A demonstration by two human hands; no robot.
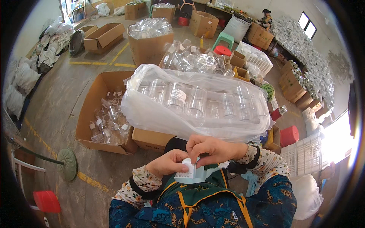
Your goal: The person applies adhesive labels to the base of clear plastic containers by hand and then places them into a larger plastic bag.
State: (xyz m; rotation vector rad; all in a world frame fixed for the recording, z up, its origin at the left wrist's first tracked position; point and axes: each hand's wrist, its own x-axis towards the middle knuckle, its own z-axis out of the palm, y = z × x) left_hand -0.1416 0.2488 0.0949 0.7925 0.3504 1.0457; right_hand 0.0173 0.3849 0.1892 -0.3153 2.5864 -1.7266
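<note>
My left hand [168, 164] is closed on a white and pale blue strip of printed labels [186, 176], thumb lying along its top edge. My right hand [213, 149] pinches the strip's upper edge, fingertips close to the left ones; whether a label has come loose there I cannot tell. Just beyond my hands lies a big translucent plastic bag [167, 123] over a carton. Inside the bag, clear plastic jars [197, 99] stand in a row, and one jar [176, 95] bears a white printed label.
To the left, an open carton [85, 125] holds small labelled clear containers. More cartons of clear jars [150, 28] stand beyond. A fan base [67, 164] and a red stool [47, 201] are at left; a red stool [289, 136] and white crate [302, 156] at right.
</note>
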